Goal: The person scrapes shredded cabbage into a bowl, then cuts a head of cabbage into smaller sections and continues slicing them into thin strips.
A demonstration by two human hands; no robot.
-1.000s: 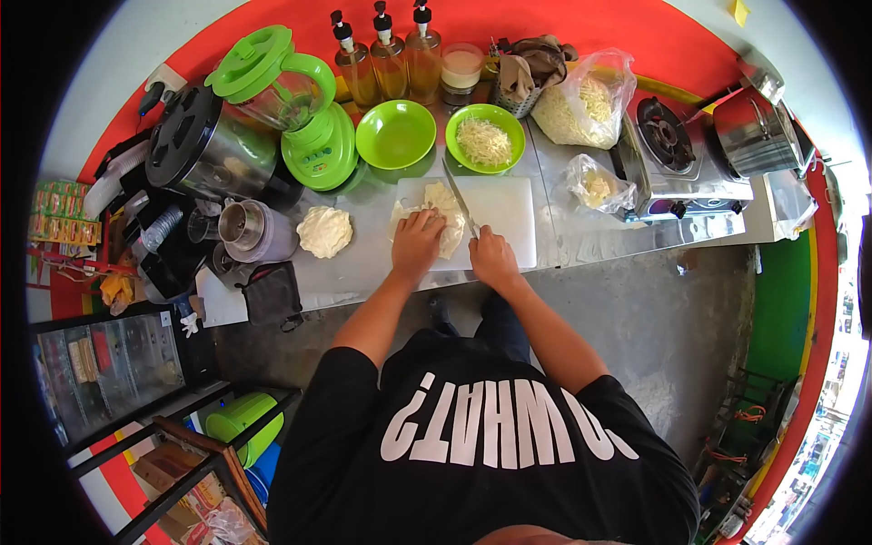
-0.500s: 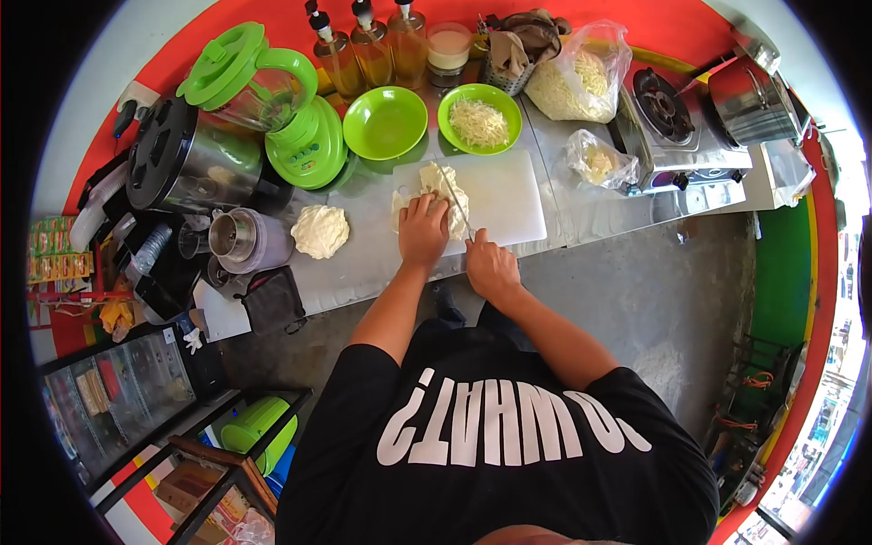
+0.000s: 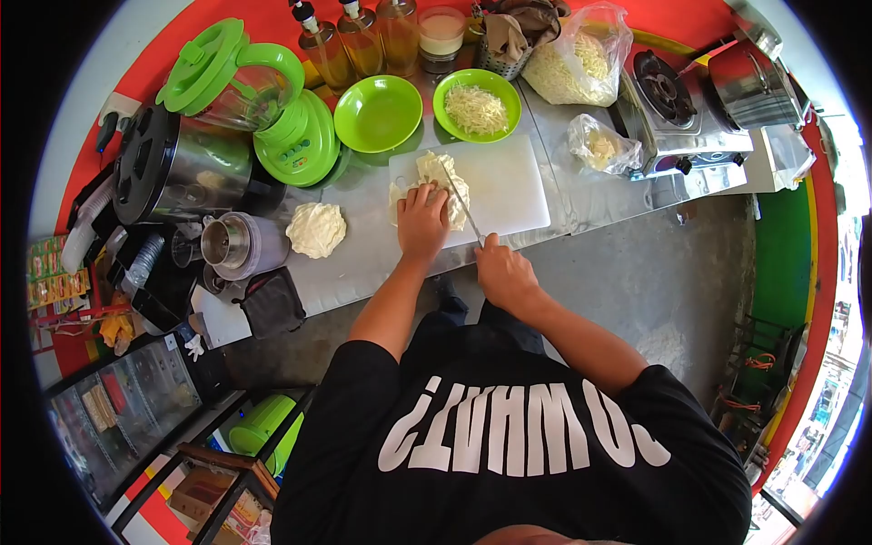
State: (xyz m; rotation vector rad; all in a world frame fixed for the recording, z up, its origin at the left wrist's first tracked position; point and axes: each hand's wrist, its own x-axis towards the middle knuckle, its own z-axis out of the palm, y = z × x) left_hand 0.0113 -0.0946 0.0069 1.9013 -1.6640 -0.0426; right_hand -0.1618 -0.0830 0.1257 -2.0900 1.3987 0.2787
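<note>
A pale, leafy piece that looks like cabbage [image 3: 434,167] lies on the white cutting board [image 3: 513,195]. My left hand [image 3: 424,221] presses it down from the near left, fingertips bent over it. In my right hand [image 3: 507,272], closed round its handle, is a knife [image 3: 462,202]. The blade slants across the right part of the cabbage, pointing away from me. Left of the board, a second pale cabbage-like lump [image 3: 316,230] rests on the metal counter. Behind the board stands a green bowl with pale shreds [image 3: 477,107].
Left of the shreds is another green bowl [image 3: 378,113]. A green blender [image 3: 295,136] and a steel pot with a black lid [image 3: 186,163] stand at the left. Bags of pale food [image 3: 572,73] and a gas stove [image 3: 665,91] are at the right.
My right hand has drawn back a little toward me and to the right, pulling the knife with it. The left hand stays on the cabbage. The view has shifted slightly.
</note>
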